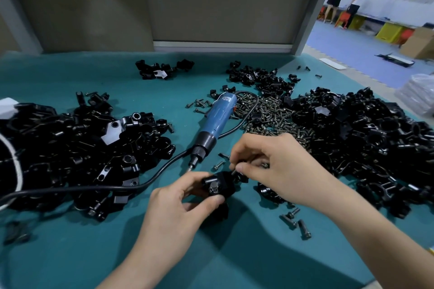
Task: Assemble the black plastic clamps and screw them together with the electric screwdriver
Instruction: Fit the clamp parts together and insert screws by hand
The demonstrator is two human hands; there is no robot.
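Over the teal mat (70, 253), left hand (178, 209) grips a black clamp (218, 186) while right hand (270, 166) pinches a screw (233, 172) into it; next, probably, the electric screwdriver (215, 122).

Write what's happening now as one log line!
left hand: holds clamp | right hand: pinches screw at clamp | screwdriver: unheld on table
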